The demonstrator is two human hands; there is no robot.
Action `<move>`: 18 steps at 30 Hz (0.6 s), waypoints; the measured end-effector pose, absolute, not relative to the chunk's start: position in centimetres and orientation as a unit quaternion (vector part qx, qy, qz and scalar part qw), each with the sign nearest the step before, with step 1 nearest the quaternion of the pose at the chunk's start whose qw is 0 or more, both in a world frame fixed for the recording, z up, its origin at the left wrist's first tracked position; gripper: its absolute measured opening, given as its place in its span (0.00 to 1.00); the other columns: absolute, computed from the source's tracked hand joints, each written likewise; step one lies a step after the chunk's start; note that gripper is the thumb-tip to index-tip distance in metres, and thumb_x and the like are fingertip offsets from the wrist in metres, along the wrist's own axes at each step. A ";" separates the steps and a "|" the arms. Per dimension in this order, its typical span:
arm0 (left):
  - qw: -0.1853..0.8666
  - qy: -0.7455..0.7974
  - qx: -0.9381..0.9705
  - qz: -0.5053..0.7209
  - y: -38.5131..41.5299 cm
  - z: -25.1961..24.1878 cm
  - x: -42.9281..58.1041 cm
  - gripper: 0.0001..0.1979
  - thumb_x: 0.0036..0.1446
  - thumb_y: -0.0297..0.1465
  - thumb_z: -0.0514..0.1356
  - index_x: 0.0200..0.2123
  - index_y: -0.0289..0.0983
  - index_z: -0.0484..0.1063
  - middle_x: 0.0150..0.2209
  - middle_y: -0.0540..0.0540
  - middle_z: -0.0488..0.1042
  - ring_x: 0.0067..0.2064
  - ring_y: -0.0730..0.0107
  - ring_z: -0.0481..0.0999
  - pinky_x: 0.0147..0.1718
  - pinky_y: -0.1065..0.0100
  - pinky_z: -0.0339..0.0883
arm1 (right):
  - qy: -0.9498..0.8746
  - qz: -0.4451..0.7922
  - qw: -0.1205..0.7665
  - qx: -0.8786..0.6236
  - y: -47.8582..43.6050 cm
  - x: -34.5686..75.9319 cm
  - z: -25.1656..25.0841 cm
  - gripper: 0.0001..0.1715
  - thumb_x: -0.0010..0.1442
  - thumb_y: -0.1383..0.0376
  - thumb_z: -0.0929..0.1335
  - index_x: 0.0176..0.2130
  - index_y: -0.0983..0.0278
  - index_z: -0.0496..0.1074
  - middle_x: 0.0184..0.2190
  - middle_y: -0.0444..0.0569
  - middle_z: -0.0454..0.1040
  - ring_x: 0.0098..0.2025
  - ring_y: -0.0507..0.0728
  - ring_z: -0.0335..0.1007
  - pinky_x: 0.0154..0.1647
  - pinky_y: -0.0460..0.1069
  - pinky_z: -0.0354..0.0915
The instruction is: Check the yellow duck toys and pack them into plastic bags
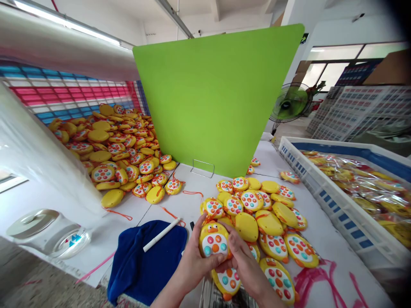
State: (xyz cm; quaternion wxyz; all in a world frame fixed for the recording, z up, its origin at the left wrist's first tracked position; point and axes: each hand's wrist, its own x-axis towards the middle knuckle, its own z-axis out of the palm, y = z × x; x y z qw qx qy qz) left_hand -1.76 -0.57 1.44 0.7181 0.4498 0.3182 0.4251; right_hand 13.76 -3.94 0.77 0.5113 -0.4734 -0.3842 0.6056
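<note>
Quick count, approx where it's crowded: 1 yellow duck toy (213,241) in hand, w/ coloured buttons facing up. Roughly 20 more in the right-hand cluster (252,200) on the white table (205,182), some button side up, some showing plain yellow backs, lots overlapping so don't hold me to it. Left pile (102,136) is way too many to count. 1 white crate (308,182) off to the right w/ a load of bagged toys (359,188), no. unclear thru the shiny plastic. 1 green board (218,102) standing btwn the pile and the crate, 1 blue cloth (150,265), 1 white pen (162,234) lying on it, 1 fan (289,102) at the back. Abt 3 orange cords (173,214) trailing over the bare bit of table.

Hands: 2, both on the same toy. L hand (195,252) is curled round its left side, fingers up along the edge, thumb across the lower front. R hand (239,250) is cupped in on the opp. side, fingers bent and touching the edge; can't tell what its hidden fingertips are doing underneath. Toy's pinched btwn them, just right of the cloth, at the near-left side of the cluster, w/ another toy showing right below the hands.
</note>
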 end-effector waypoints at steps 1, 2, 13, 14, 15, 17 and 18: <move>0.726 0.307 0.443 0.426 -0.5 1.5 -1.9 0.51 0.48 0.33 0.70 0.67 0.46 0.41 0.58 0.38 0.67 0.51 0.52 0.73 0.49 0.56 0.69 | -0.364 0.639 0.509 -0.448 -4.0 13.8 0.9 0.32 0.65 0.46 0.59 0.63 0.54 0.58 0.48 0.52 0.75 0.36 0.60 0.77 0.33 0.55 0.75; 0.731 0.300 0.439 0.427 -0.4 1.5 -2.1 0.49 0.50 0.34 0.69 0.67 0.47 0.40 0.59 0.38 0.66 0.52 0.52 0.73 0.50 0.56 0.68 | -0.350 0.661 0.509 -0.426 -3.9 13.7 1.0 0.32 0.65 0.46 0.59 0.63 0.54 0.57 0.50 0.52 0.74 0.37 0.60 0.77 0.33 0.55 0.75; 0.597 0.348 0.592 0.414 2.0 0.4 -3.3 0.27 0.62 0.39 0.56 0.63 0.44 0.55 0.61 0.39 0.62 0.54 0.55 0.71 0.51 0.57 0.67 | -0.452 0.461 0.525 -0.554 -2.6 15.1 0.7 0.29 0.60 0.50 0.66 0.57 0.57 0.65 0.56 0.51 0.70 0.55 0.65 0.68 0.51 0.57 0.70; 0.546 0.382 0.621 0.413 3.5 0.2 -4.3 0.24 0.62 0.40 0.55 0.61 0.43 0.59 0.59 0.38 0.64 0.53 0.55 0.72 0.49 0.56 0.69 | -0.470 0.392 0.526 -0.591 -2.2 15.8 0.4 0.29 0.60 0.50 0.66 0.58 0.57 0.65 0.57 0.51 0.69 0.57 0.65 0.66 0.54 0.57 0.68; 0.469 0.429 0.650 0.417 5.2 0.0 -5.6 0.22 0.62 0.40 0.55 0.58 0.42 0.62 0.58 0.38 0.65 0.54 0.55 0.70 0.49 0.55 0.68 | -0.484 0.317 0.525 -0.624 -1.8 16.7 0.1 0.29 0.61 0.50 0.65 0.59 0.57 0.64 0.58 0.51 0.68 0.58 0.65 0.65 0.56 0.59 0.66; 0.268 0.506 0.709 0.412 8.7 0.0 -8.6 0.23 0.59 0.40 0.58 0.56 0.39 0.64 0.57 0.38 0.66 0.59 0.50 0.65 0.56 0.48 0.61 | -0.510 0.180 0.510 -0.669 -0.8 18.5 -0.6 0.29 0.63 0.53 0.63 0.61 0.57 0.61 0.60 0.52 0.66 0.60 0.65 0.62 0.58 0.61 0.63; 0.180 0.533 0.720 0.407 10.2 0.2 -10.0 0.23 0.58 0.41 0.58 0.54 0.37 0.66 0.55 0.36 0.67 0.59 0.46 0.64 0.57 0.44 0.59 | -0.528 0.126 0.495 -0.678 -0.5 19.2 -0.9 0.29 0.64 0.55 0.61 0.62 0.58 0.59 0.61 0.52 0.64 0.61 0.65 0.61 0.59 0.62 0.61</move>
